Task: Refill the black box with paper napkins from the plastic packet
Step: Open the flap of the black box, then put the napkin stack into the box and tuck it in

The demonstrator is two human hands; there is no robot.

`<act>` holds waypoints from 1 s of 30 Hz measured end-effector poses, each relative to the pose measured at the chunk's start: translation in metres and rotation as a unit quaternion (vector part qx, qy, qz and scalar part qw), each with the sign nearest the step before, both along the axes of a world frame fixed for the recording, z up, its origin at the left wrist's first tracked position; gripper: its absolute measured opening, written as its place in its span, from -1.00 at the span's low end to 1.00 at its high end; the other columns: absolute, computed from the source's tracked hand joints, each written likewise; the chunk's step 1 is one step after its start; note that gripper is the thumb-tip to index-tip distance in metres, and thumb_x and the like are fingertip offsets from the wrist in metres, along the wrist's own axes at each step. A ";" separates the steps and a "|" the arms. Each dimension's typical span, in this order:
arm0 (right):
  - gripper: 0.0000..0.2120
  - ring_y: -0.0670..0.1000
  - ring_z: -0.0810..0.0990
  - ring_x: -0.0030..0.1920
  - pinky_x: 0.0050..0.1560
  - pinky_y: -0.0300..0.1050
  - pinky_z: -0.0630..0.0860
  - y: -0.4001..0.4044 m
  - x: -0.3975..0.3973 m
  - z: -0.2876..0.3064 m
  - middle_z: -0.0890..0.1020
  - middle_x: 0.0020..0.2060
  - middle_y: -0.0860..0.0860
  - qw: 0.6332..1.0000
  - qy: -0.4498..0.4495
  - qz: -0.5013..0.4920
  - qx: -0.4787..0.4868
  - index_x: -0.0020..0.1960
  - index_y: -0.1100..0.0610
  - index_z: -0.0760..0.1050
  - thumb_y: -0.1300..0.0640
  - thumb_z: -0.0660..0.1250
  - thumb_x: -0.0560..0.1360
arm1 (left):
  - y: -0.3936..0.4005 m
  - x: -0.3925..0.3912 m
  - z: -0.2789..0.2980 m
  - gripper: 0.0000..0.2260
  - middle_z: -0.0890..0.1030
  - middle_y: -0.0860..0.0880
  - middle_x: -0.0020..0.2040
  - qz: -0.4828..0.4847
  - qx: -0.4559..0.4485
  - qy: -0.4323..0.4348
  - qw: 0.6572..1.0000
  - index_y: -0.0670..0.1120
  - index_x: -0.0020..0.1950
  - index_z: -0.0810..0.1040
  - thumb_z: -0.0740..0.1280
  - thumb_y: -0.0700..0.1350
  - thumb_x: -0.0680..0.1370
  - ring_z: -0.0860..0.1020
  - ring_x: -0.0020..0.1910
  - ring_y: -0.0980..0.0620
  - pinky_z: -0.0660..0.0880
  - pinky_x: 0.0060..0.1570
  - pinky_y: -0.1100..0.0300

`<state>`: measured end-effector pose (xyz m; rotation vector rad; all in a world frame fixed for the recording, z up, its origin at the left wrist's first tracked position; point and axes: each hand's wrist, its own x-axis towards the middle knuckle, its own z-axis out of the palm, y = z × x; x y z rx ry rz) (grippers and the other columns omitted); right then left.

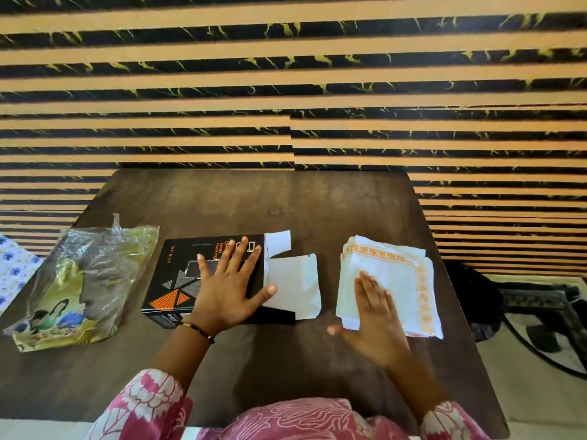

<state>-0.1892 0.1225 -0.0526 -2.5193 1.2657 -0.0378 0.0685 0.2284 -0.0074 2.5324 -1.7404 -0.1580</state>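
A black box (178, 274) with orange triangles lies flat on the dark wooden table (286, 204), its white end flaps (295, 281) open toward the right. My left hand (228, 284) rests flat on top of the box, fingers spread, thumb touching a flap. To the right lies a stack of white paper napkins (397, 274) with an orange patterned border. My right hand (374, 315) lies palm down on the stack's near left corner, fingers together. The crumpled plastic packet (82, 281) lies at the table's left and looks emptied.
A black-and-tan striped wall stands right behind the table. A blue-flowered cloth (12, 268) shows at the far left. Dark objects and a cable (540, 338) sit on the floor to the right of the table.
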 end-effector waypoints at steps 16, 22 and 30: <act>-0.26 0.23 0.63 0.09 0.05 0.14 0.55 -0.016 0.011 -0.023 0.62 0.11 0.24 0.979 0.074 0.064 -0.179 0.18 0.26 0.52 0.00 0.62 0.09 | 0.007 0.000 -0.001 -0.17 -0.03 0.04 0.55 0.000 -0.054 0.020 0.998 0.12 0.50 0.06 -0.29 0.50 0.34 -0.16 0.50 0.07 -0.31 0.36 -0.30; -0.47 0.17 0.69 -0.09 -0.10 0.02 0.61 -0.028 0.007 0.006 0.68 -0.02 0.17 0.988 -0.034 -0.005 -0.148 0.17 0.23 0.52 0.19 0.54 0.23 | 0.006 -0.004 0.000 -0.18 0.12 -0.03 0.53 -0.022 -0.123 0.076 0.989 0.00 0.46 0.23 -0.21 0.47 0.39 -0.11 0.48 0.10 -0.24 0.43 -0.02; -0.64 0.26 0.59 0.04 0.06 0.02 0.50 -0.048 -0.004 0.062 0.60 0.13 0.22 0.956 -0.235 -0.145 -0.103 0.32 0.18 0.38 0.15 0.20 0.54 | -0.049 -0.100 0.047 -0.50 0.56 -0.12 0.21 0.166 -0.115 0.724 0.659 -0.13 0.27 0.46 0.11 0.21 0.56 0.52 0.21 -0.06 0.39 0.25 0.11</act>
